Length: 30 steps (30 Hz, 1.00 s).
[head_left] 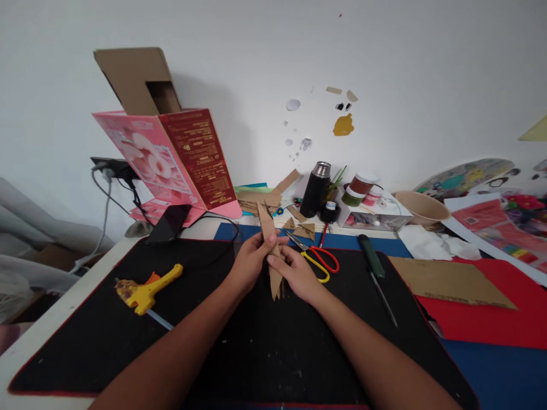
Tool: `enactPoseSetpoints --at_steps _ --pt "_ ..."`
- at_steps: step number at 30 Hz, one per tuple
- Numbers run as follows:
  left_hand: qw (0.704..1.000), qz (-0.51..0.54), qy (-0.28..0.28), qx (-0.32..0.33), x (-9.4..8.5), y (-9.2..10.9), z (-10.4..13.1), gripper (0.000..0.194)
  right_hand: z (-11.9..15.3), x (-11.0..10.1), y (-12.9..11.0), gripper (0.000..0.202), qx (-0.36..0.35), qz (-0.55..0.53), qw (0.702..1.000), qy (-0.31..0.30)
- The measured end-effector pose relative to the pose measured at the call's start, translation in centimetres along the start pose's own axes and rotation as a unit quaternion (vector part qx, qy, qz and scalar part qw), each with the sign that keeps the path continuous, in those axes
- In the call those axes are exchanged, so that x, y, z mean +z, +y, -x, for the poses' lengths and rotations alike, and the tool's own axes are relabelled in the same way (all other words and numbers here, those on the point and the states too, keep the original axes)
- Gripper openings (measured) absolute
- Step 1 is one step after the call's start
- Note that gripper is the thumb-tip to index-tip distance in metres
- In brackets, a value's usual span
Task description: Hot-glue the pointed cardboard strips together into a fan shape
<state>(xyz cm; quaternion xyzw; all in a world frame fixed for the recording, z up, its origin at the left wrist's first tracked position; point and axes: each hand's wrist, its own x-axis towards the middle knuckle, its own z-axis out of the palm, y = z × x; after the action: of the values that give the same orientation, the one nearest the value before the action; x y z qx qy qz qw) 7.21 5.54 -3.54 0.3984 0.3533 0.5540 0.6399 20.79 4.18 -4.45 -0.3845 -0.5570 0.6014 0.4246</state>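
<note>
A narrow cardboard piece (267, 223) with a pointed top and a jagged lower end is held upright above the black mat. My left hand (252, 256) pinches it at its middle, thumb on its face. Just to the right, my right hand (297, 272) grips the same piece a little lower, thumb pressed on it. Scissors (327, 259) with one red and one yellow handle lie right behind my right hand. Small cardboard scraps (304, 229) rest beyond the scissors.
A yellow glue gun (147, 290) lies on the black mat (256, 359) at left, near a phone (168, 224). A green-handled tool (371, 256) is at right. Behind stand a pink box (149, 162), a black thermos (315, 191) and jars (362, 185). Red sheet (491, 324) far right.
</note>
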Motion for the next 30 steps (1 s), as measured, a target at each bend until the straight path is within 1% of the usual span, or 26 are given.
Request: enactPoseSetpoints --at_steps 3,6,10,15,21,26,30 --pt "1.000 -0.003 -0.012 0.006 -0.12 -0.01 -0.06 0.054 0.00 0.05 -0.04 0.044 -0.001 -0.004 1.000 -0.003" --pt "1.000 0.002 -0.011 0.008 -0.08 0.01 -0.05 0.054 -0.03 0.06 0.00 0.043 -0.004 0.004 1.000 -0.003" --pt "1.000 0.012 0.000 -0.009 0.07 0.05 0.04 0.052 -0.04 0.08 0.13 0.042 0.001 0.010 1.000 0.001" --pt "1.000 0.016 0.000 -0.023 0.07 0.09 0.10 0.053 -0.01 0.10 0.21 0.043 0.003 0.014 1.000 0.008" --pt "1.000 0.016 -0.012 -0.015 0.05 0.37 0.13 0.052 0.01 0.07 0.25 0.039 -0.010 0.025 1.000 0.003" --pt "1.000 0.008 -0.004 -0.025 0.07 0.28 0.20 0.054 -0.06 0.03 0.58 0.037 -0.018 0.026 0.999 0.003" --pt "1.000 0.013 -0.008 -0.013 0.19 0.20 0.26 0.055 -0.06 0.04 0.67 0.038 -0.019 0.029 0.999 0.001"
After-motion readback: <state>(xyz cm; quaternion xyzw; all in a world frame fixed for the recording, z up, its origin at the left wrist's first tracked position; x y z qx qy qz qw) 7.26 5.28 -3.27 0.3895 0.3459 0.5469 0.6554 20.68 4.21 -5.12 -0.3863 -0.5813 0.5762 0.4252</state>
